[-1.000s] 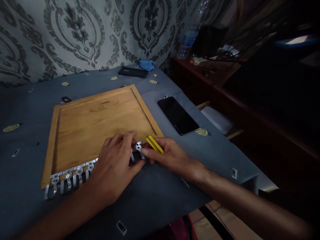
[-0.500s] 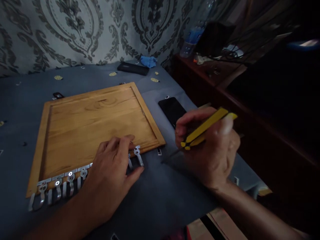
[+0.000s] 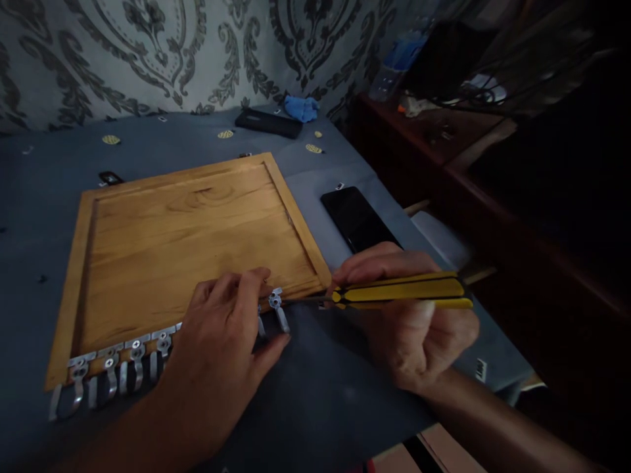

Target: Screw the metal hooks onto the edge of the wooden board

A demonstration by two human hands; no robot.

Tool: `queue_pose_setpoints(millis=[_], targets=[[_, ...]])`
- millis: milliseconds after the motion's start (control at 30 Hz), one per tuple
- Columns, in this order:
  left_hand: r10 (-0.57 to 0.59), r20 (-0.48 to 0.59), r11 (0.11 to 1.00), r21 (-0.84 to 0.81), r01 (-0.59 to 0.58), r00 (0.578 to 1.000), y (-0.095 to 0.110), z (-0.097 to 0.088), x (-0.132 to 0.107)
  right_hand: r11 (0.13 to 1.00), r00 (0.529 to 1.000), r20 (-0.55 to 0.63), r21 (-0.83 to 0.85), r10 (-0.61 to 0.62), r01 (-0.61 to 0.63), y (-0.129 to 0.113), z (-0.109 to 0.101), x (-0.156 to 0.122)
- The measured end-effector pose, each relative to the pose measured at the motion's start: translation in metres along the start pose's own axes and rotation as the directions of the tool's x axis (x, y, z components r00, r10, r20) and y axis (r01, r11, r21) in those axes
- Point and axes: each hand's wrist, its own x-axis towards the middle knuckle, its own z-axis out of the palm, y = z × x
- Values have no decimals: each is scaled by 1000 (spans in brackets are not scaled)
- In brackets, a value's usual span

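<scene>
A framed wooden board (image 3: 197, 243) lies flat, with a metal hook rail (image 3: 137, 347) of several silver hooks along its near edge. My left hand (image 3: 221, 348) lies over the rail and covers its middle; the fingers press on the board's edge and the thumb is near the tip of the rightmost hook (image 3: 277, 303). My right hand (image 3: 419, 328) is wrapped round a screwdriver (image 3: 404, 291) with a yellow and black handle. The thin shaft points left, nearly level, its tip by the rightmost hook; whether it touches a screw cannot be seen.
A black phone (image 3: 361, 220) lies beside the board, near my right hand. At the back are a dark case (image 3: 269, 123) and a crumpled blue cloth (image 3: 302, 108). To the right, a dark wooden cabinet (image 3: 409, 131) bears a plastic bottle (image 3: 394, 66) and cables.
My right hand has swung the screwdriver to nearly level and brought its tip left to the rightmost hook. My left hand stays on the rail. The view has shifted slightly.
</scene>
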Motion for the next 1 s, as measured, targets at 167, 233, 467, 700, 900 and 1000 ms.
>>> queue_pose_setpoints(millis=[167,233,467,700,900,1000], targets=[[11,7,1000,25,-11,1000,1,0,2,1000,999,38,27,8,-9,-1,1,-2],[16,8,1000,25,-16,1000,0,0,2,1000,999,39,14,19,-19,-2,2,-2],[14,8,999,40,-15,1000,-2,1,3,1000,998,69,-12,12,-11,-2,1,-2],[19,18,997,73,-21,1000,1,-3,3,1000,990,137,-10,-10,11,2,-2,2],[41,9,995,89,-41,999,1,-2,3,999,985,171,26,-31,27,5,-1,2],[50,9,995,82,-51,999,2,-2,1,1000,983,180,-12,-22,24,3,-2,4]])
